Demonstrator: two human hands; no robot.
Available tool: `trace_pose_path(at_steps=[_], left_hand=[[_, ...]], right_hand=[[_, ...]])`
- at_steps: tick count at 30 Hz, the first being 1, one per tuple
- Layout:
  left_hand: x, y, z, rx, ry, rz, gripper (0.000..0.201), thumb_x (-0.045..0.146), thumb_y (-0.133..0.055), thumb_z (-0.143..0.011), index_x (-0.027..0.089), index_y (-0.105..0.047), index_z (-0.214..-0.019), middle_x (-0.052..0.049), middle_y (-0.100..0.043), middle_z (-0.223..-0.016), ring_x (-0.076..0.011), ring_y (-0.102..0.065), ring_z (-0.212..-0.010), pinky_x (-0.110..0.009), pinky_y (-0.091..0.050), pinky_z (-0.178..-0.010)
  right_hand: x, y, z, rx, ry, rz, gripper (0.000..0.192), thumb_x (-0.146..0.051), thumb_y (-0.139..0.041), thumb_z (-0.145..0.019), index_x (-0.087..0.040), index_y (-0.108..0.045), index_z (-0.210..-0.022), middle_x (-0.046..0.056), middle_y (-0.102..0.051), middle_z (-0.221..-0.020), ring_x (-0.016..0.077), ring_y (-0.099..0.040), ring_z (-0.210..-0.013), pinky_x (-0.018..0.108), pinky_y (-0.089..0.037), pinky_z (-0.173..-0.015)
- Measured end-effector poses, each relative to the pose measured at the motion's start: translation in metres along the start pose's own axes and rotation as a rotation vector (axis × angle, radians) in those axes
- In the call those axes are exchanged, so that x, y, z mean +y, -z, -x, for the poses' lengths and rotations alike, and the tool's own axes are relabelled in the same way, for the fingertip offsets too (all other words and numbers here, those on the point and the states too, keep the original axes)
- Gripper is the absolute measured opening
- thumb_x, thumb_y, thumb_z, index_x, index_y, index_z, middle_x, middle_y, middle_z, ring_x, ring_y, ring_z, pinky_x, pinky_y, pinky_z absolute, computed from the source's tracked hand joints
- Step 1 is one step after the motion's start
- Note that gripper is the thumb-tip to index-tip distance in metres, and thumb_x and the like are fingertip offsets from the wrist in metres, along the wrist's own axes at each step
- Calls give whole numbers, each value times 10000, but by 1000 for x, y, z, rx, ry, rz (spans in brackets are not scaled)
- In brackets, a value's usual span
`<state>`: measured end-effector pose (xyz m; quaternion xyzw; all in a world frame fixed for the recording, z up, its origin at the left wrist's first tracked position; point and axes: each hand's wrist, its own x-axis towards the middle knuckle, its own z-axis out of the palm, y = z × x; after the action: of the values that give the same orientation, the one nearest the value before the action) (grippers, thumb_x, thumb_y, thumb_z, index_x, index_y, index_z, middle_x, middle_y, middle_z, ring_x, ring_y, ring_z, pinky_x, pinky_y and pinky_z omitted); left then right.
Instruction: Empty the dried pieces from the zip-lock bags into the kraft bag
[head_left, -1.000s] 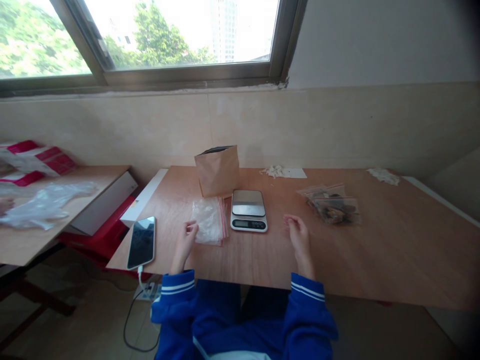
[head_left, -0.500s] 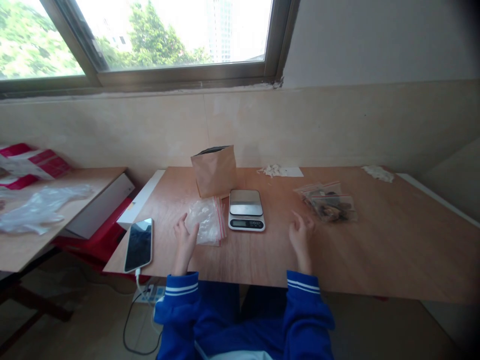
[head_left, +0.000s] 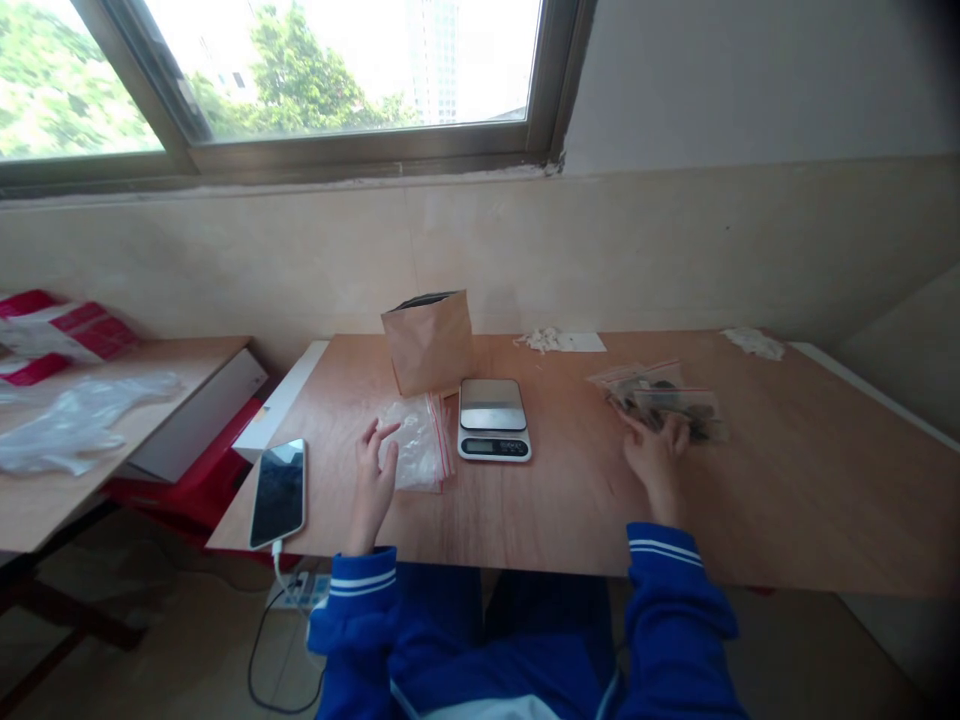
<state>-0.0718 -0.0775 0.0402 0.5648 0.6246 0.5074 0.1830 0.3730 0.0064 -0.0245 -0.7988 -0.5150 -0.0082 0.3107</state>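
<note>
Plywood with a smooth reddish grain forms the table (head_left: 787, 500), where the right hand (head_left: 654, 455) rests with fingers loosely curled over the near edge of the filled zip bags (head_left: 664, 400), a crinkly clear pile of dark, lumpy contents at the table's right. The left hand (head_left: 373, 470), open with fingers spread, touches the flat, glossy empty zip bags (head_left: 416, 450) and grips nothing. Between both hands sits a small rectangular scale (head_left: 493, 420) with a brushed metal plate, just in front of an upright kraft paper bag (head_left: 429, 340).
</note>
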Motion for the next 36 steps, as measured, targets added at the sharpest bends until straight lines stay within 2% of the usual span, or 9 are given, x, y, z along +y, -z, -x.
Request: trace_pose_path(at_steps=[2,5,12,16,20,25,28,31,36], left_hand=[[4,-2,0,-25,-13,22,305,358,-450,-957,229,-633,-1165,-125,-476,-1368,-258,-388,-1387,-488,-337,-1132],[7,-4,1,-60,-36,62,298,359,-454,-957,227,-648,-1141,-125,-484,-1367,-259,-389,-1389,-481,-350,-1124],[8,-4,3,-144,-11,121,307,392,-460,-951,243,-675,-1112,-106,-487,-1385,-251,-461,-1327,-409,-465,-1013],[8,-1,3,-175,3,151,305,408,-478,-943,244,-686,-1094,-109,-507,-1367,-255,-484,-1305,-395,-486,-973],[9,4,2,-163,18,166,301,422,-494,-935,247,-694,-1077,-105,-528,-1349,-255,-511,-1272,-397,-487,-965],[6,11,4,-166,26,173,309,433,-489,-933,244,-693,-1068,-107,-538,-1339,-249,-522,-1259,-384,-489,-947],[0,17,5,-149,47,170,307,428,-490,-933,236,-689,-1066,-111,-535,-1345,-246,-565,-1203,-380,-489,-925],[-4,22,5,-115,61,170,306,427,-493,-930,225,-688,-1053,-113,-538,-1335,-239,-599,-1141,-379,-487,-910],[-1,21,4,-97,67,176,306,423,-490,-930,215,-688,-1035,-109,-559,-1296,-229,-608,-1102,-361,-486,-885]], right_hand=[[5,-2,-2,-98,-42,25,449,-229,-475,-853,-197,-689,-1247,196,-254,-1581,432,-154,-1464,643,-211,-1111],[10,-8,-1,-144,-71,30,494,-241,-448,-856,-189,-646,-1306,201,-207,-1602,436,-163,-1463,659,-229,-1095],[14,-7,1,-277,-85,11,596,-235,-382,-845,-267,-531,-1421,102,-319,-1588,443,-196,-1455,737,-238,-1058],[14,-6,2,-324,-103,19,554,-224,-387,-844,-299,-611,-1346,50,-276,-1612,447,-178,-1458,743,-231,-1064],[7,-9,6,-271,-85,5,494,-266,-410,-866,-330,-652,-1292,70,-251,-1616,467,-195,-1439,770,-244,-1028],[-4,-9,10,-213,-106,33,553,-383,-331,-928,-298,-476,-1455,127,-245,-1608,456,-198,-1439,749,-227,-1041],[-8,-6,10,-165,-92,42,602,-371,-267,-946,-218,-363,-1521,178,-281,-1583,447,-238,-1430,712,-236,-1060],[-13,-3,6,-97,-28,25,626,-279,-238,-944,-72,-292,-1532,269,-343,-1524,405,-294,-1429,653,-232,-1094],[-23,20,8,116,4,-51,617,-266,-263,-927,43,-397,-1444,314,-434,-1453,378,-403,-1379,596,-249,-1114]])
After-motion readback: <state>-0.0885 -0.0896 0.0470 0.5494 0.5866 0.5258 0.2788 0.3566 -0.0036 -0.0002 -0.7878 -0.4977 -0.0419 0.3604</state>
